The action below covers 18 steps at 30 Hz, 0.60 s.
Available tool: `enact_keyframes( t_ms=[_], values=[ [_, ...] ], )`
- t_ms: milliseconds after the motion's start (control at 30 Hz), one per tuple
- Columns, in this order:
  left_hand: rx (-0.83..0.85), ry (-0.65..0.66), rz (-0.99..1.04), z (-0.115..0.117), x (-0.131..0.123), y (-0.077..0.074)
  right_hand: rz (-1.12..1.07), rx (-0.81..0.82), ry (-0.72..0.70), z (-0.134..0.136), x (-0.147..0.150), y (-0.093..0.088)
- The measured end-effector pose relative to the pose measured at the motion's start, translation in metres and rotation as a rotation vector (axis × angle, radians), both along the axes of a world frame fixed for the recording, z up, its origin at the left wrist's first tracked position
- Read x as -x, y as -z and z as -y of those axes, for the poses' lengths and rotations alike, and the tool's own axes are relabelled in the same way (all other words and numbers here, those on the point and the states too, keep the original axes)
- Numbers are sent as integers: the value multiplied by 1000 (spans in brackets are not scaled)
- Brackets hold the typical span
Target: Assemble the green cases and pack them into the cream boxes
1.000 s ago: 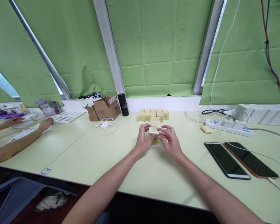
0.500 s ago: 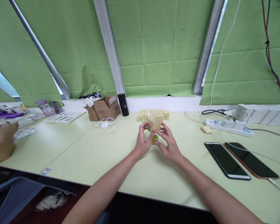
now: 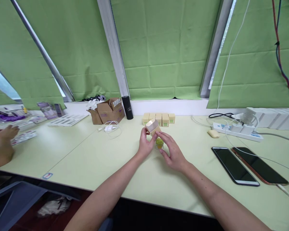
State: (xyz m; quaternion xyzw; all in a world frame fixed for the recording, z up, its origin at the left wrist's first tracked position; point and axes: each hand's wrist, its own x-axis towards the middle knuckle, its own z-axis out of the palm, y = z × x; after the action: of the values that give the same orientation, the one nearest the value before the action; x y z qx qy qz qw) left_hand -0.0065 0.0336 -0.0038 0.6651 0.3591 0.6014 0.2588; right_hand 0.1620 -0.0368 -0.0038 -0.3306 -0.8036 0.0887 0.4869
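Near the middle of the table, my left hand (image 3: 146,143) is closed on a small pale-yellow cardboard box (image 3: 153,126). The box is tilted, and its whitish inside shows through the open end. Just below it is a small jar (image 3: 159,143) with a yellow-green top and clear lower part, apparently standing on the table. My right hand (image 3: 173,153) is open beside the jar, its fingers stretched out to the box's lower edge. Its thumb is apart from the fingers, close to the jar's base; whether it touches the glass I cannot tell.
Behind my hands stand several similar small boxes (image 3: 165,120). A brown carton (image 3: 110,112), black cylinder (image 3: 127,107) and white charger (image 3: 108,128) are left. Right are two phones (image 3: 234,165) (image 3: 260,165) and a power strip (image 3: 237,132). Another person's hand (image 3: 3,138) is far left.
The small box has tipped and shifted left in my left hand, so its inside now shows. More of the jar is visible. My right hand's fingers have slid down along the box.
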Motion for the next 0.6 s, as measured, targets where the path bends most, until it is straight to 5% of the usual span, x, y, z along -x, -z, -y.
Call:
enact_keyframes(
  t_ms=[267,600],
  values=[
    [141,41,227,-22,11,10,59,57,222,-14,1,14],
    [170,69,182,-23,17,10,275,256,409,-30,-11,17]
  ],
)
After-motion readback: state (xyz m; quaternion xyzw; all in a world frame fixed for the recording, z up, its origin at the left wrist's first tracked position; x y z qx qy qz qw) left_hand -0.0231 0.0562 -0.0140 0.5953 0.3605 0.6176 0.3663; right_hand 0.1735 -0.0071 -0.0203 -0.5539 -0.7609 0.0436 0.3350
